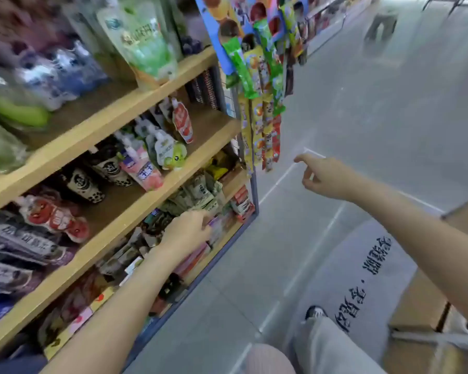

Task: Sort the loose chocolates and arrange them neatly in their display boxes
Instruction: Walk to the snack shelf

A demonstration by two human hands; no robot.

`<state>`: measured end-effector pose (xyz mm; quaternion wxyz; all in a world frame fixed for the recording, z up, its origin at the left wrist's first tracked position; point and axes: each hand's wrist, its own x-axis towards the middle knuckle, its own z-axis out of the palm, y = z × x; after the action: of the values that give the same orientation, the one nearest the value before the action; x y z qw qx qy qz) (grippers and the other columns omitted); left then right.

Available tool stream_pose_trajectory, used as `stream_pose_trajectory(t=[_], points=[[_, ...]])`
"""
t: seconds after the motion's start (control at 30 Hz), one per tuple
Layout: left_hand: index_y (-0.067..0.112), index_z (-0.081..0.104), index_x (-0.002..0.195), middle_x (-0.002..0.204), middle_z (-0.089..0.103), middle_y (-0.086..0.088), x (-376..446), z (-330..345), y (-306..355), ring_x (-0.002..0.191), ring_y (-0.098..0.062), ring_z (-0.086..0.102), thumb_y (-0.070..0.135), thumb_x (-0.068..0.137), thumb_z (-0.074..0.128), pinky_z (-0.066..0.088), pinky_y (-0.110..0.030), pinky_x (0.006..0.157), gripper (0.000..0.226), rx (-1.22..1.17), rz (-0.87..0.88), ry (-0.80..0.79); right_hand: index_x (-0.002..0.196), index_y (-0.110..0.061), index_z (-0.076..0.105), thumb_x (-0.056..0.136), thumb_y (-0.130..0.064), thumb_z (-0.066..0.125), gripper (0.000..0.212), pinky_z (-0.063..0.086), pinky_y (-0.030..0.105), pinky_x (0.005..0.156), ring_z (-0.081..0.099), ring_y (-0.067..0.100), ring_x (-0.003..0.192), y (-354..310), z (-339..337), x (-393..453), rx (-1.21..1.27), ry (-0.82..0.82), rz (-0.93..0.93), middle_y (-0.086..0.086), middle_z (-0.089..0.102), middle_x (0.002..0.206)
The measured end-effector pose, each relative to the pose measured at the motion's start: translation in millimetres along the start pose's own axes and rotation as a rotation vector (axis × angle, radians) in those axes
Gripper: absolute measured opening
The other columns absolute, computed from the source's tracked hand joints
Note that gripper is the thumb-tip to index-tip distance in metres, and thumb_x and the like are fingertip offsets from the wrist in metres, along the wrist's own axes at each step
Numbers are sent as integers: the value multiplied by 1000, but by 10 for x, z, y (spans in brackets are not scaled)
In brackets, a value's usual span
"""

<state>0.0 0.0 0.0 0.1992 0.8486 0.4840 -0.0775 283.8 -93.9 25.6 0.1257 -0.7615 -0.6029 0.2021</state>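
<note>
pale ribbed trouser legs (322, 349) fill the bottom edge, with one sneaker (316, 312) planted on a grey floor mat (368, 268) printed with dark characters.

fingers of the left hand (185, 232) curl down over a small purple-and-white packet (213, 225) on the lowest visible level of the wooden shelf (135, 168); the fingertips are hidden behind the knuckles and the frame is smeared by motion, so whether they pinch the packet or only rest on it cannot be told. around that hand lie the chocolates (200, 193), flat foil-looking wrappers in olive green and cream heaped loosely, with red cartons (242, 202) at the shelf's end and pinkish flat boxes (192, 259) just below the wrist. the bare forearm runs back toward the lower left.

fingers of the right hand (323, 178) are loose over the grey floor (362, 117): index finger stretched toward the shelf end, the others bent inward, holding nothing, touching nothing.

one level up stand soft spouted drink pouches (170, 147), glossy, white, pink and green; beside them dark cups (87, 184) with spotted print. hanging candy strips (262, 103), shiny green, yellow and red, dangle from the shelf's end panel. plain brown cardboard boxes (416, 303) sit at the right edge.
</note>
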Motion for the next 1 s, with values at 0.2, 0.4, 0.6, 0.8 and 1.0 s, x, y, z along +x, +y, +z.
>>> stream_pose_trajectory(t=[0.2,0.4,0.6,0.8,1.0], points=[[14,60,110,114,65,-4,1307,282,1149,104,-26,60,19,90,45,48,-32,81,26,60,161,-36,128,-8,41,89,-10,51,41,52,31,67,64,26,74,1316,-227,546,565,102,334,15,66,94],[4,62,111,114,64,-16,3033,-78,2569,106,-28,59,26,85,51,46,-34,87,36,32,190,-260,114,-11,44,88,-5,52,28,52,18,48,63,12,48,2604,-1137,1596,974,136,499,11,65,76],[8,61,113,113,66,-14,4393,-404,3550,106,-27,60,25,85,49,46,-33,92,36,2,181,-317,110,-10,45,88,-4,51,24,53,20,50,63,13,49,3604,-2083,2689,1167,169,460,12,65,75],[3,61,115,117,64,-15,6233,-407,4336,108,-25,59,14,91,50,43,-28,89,29,30,213,-311,112,-11,44,87,-6,51,26,51,26,60,60,22,61,4843,-2523,3979,1006,73,508,12,64,81],[4,62,113,115,64,-16,8290,-940,5502,108,-26,59,14,90,50,43,-28,88,28,-39,259,-299,124,-11,41,88,-15,52,38,47,24,62,59,19,70,6056,-3372,5377,504,-13,390,10,64,93]])
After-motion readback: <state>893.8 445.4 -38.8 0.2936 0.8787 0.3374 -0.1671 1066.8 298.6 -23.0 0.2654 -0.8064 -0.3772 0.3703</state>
